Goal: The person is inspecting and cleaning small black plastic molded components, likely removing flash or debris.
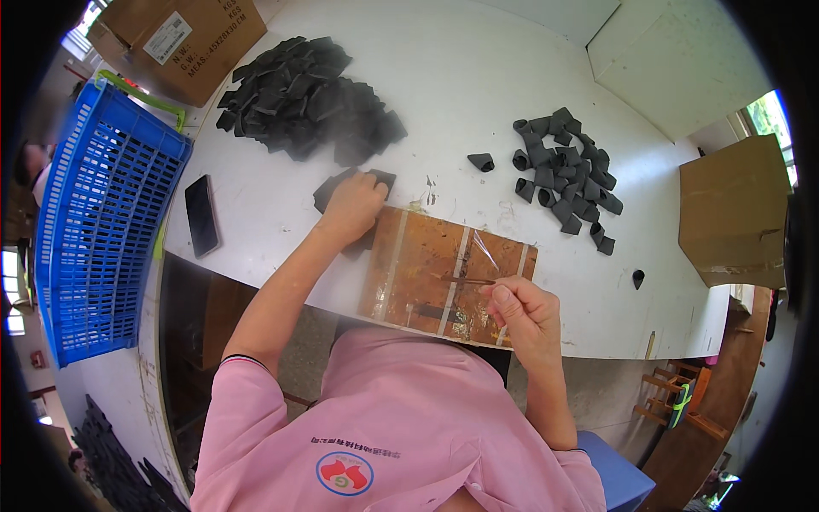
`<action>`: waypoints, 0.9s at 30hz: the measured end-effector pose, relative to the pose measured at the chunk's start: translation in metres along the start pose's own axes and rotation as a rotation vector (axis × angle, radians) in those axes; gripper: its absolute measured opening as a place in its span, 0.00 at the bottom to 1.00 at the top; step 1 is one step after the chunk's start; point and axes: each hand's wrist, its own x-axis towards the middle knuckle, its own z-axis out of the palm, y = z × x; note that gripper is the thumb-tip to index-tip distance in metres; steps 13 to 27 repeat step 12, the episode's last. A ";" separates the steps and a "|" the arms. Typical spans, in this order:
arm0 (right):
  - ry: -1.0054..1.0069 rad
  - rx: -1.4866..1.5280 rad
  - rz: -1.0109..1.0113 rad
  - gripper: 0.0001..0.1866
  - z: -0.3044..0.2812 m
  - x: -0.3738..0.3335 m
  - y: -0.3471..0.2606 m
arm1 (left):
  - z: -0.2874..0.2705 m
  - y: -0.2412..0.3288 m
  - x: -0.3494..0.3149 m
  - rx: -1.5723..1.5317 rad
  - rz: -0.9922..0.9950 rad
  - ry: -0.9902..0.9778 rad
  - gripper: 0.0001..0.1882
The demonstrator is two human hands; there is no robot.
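Observation:
My left hand (354, 205) is closed, its fingers curled down onto a flat black piece of soft sheet material (328, 189) at the far left corner of a brown board (418, 260). More black material shows under its wrist. In my right hand (525, 311), pinched between thumb and fingers, is a thin brown stick (467, 280) that reaches left over the board. Pale tape strips and glossy, glue-like smears cover the board, which lies at the table's near edge.
A big heap of flat black pieces (299, 102) lies far left. Rolled black pieces (567, 171) form a pile at right, with single ones (638, 278) apart. A phone (202, 217), a blue basket (111, 213) and cardboard boxes (734, 209) stand around the white table (461, 102).

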 end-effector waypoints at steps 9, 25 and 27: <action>-0.085 -0.136 -0.089 0.06 0.009 -0.011 0.001 | -0.002 0.001 0.001 -0.002 -0.050 0.149 0.04; -0.049 -0.373 -0.267 0.05 0.014 -0.016 -0.009 | -0.030 0.021 -0.006 -0.573 -0.392 0.356 0.04; -0.049 -0.373 -0.267 0.05 0.014 -0.016 -0.009 | -0.030 0.021 -0.006 -0.573 -0.392 0.356 0.04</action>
